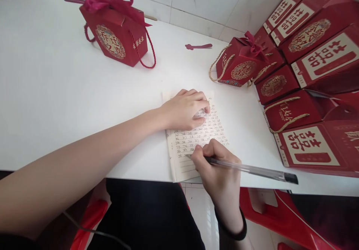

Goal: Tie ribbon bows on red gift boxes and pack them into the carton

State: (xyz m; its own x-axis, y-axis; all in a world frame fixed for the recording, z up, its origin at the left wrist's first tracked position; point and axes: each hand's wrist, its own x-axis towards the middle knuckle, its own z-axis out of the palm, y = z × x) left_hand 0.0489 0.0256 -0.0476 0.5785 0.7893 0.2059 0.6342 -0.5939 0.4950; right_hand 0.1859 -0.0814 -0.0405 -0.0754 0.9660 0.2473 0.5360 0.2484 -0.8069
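A lined notebook page (185, 164) lies on the white table near its front edge, filled with rows of handwritten numbers. My left hand (187, 110) rests over the upper part of the page, fingers apart and slightly bent, with nothing in it. My right hand (217, 166), with a black band at the wrist, grips a clear pen with a black cap end (252, 170). The pen's tip points at the lowest written row, at the left of the page. Part of the writing is hidden under both hands.
A red gift box (117, 37) with a ribbon bow stands at the back left. A smaller red box (238, 63) with rope handles sits at the right, beside a stack of red boxes (308, 145). A thin dark-red strip (198, 46) lies near the tiled wall (196, 20).
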